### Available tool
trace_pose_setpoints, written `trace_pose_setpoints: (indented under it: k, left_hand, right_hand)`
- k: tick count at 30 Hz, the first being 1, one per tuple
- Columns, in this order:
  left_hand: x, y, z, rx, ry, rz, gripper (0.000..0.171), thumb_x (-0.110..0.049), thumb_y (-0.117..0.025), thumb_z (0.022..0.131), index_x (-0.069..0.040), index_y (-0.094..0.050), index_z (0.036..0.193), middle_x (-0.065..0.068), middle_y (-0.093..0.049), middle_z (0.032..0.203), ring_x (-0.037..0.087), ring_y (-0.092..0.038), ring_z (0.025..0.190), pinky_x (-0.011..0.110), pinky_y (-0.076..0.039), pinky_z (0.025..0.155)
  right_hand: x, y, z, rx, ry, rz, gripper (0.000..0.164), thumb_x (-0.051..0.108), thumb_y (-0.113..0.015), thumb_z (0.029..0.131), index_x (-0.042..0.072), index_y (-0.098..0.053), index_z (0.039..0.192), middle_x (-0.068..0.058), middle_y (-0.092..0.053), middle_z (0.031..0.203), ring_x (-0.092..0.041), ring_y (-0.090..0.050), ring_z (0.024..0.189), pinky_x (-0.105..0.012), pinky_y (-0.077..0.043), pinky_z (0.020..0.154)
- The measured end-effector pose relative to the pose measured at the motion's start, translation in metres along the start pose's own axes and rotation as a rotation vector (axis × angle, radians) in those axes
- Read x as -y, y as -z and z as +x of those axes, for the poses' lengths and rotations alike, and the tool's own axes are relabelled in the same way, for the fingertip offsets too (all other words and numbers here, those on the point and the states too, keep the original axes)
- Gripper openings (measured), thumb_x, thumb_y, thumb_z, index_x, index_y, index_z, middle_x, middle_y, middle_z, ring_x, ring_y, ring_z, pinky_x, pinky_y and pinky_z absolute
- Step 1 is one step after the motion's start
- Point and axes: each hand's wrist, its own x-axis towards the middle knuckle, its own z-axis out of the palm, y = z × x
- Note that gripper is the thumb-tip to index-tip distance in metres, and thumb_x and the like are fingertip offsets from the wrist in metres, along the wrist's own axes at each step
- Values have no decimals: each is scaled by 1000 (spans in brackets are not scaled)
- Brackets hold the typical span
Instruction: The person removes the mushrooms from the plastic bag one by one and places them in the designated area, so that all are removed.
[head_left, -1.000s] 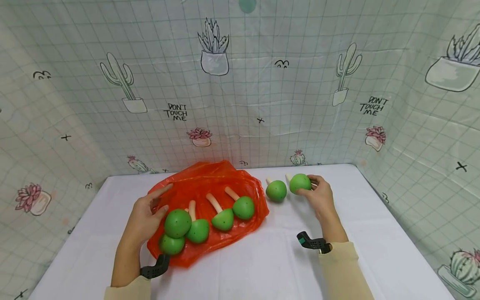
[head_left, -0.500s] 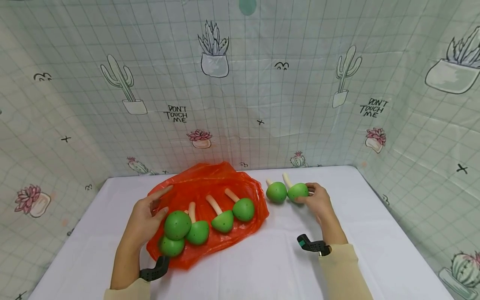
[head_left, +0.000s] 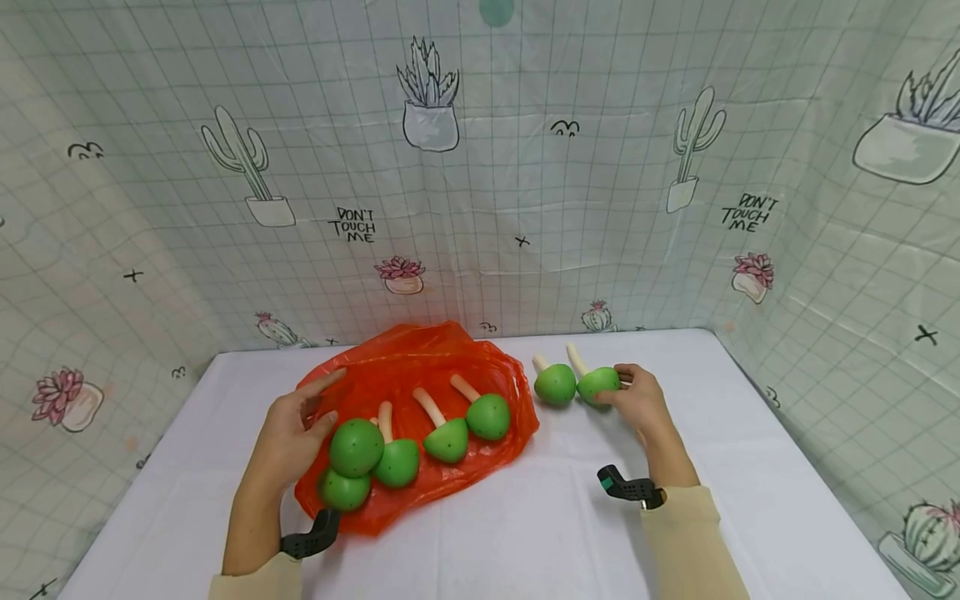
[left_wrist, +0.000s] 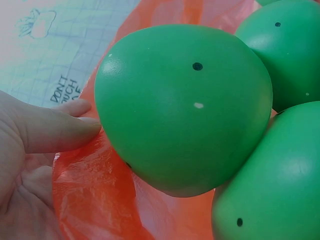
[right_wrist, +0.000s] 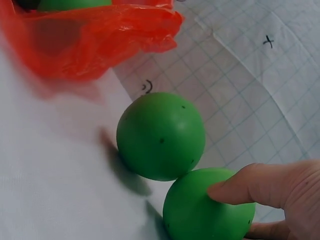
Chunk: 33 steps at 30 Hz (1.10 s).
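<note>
Between fingers of right hand point(head_left: 639, 402), pinched: glossy green round-capped, pale-stemmed mushroom point(head_left: 596, 382); likely light, firm, slippery; hold round cap point(right_wrist: 195, 215). Left hand point(head_left: 288, 437) loosely spread by red plastic bag point(head_left: 390, 375), contact unclear.

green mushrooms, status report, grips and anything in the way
Right grip pinching one green mushroom. Left grip at the red bag, no mushroom held. Second mushroom close beside the pinched one, nothing else seen blocking.
</note>
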Motion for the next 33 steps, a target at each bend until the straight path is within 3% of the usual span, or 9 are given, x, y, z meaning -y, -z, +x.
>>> trace_pose_setpoints:
  k: [11,19,33]
  left_hand:
    - [1,-1,0,-7,10,-4,59,11,-59,100,-5,-51,156,23,-50,155,46,-58,132,54,-51,106]
    - [1,0,0,-1,6,0,59,11,-59,100,-5,-50,156,22,-49,156,46,-56,134,54,-49,107]
    - [-1,1,0,16,46,-15,59,10,-58,101,-6,-48,157,24,-50,155,47,-55,136,52,-49,107]
  right_hand:
    - [4,3,-2,4,7,-50,80,5,-75,92,-12,-31,157,-32,-35,160,-48,-36,148,-58,-34,121]
    - [9,5,-6,-31,-4,-24,79,6,-74,94,-9,-31,159,-30,-36,162,-45,-35,151,-57,-34,122]
    - [23,6,-14,-96,83,12,79,12,-75,95,-8,-32,159,-28,-39,161,-42,-37,151,-47,-36,123]
